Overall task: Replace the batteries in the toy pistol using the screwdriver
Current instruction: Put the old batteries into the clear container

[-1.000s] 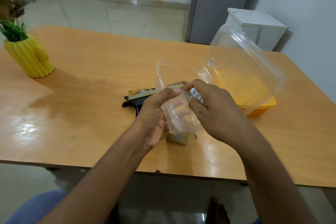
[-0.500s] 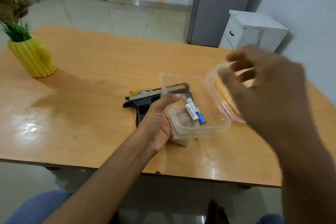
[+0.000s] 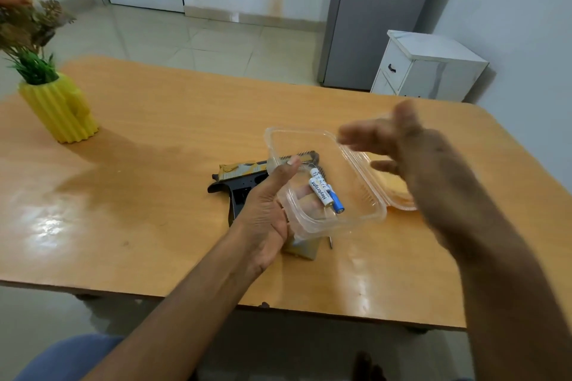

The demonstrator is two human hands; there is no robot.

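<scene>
Batteries are seen inside the clear container, long axis running near-right to far-left; container is gripped at its near-left rim by the left hand; right hand, blurred, fingers apart, empty, is held above-right, nearer for a reach-in.

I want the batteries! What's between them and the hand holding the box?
Only the clear box's wall, in the head view. The left hand grips it from outside; the batteries lie inside.
</scene>
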